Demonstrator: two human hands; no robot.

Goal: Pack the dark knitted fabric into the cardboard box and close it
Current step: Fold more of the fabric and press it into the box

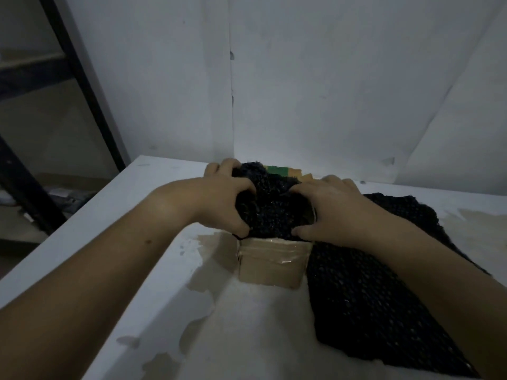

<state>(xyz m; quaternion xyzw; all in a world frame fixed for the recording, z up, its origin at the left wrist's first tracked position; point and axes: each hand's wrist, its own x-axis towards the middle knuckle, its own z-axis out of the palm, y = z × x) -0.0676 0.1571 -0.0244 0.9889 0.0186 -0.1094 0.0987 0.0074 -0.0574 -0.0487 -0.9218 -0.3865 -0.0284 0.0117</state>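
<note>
One cardboard box (271, 266), on desk (131, 270), top open: dark knitted fabric (271, 209) bunched in its mouth, remainder trailing right across the desk. Gripping the wad with curled fingers (242, 187): left hand (219, 200), right hand (332, 212). Best done by pressing down evenly, then feeding the tail in folds.

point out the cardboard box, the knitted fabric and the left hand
cardboard box (270, 266), head view, taped near wall
knitted fabric (356, 297), head view, part spread beside the box
left hand (222, 198), head view, back of the hand

Head-worn view, forward and down, close over the table (247, 325).
</note>
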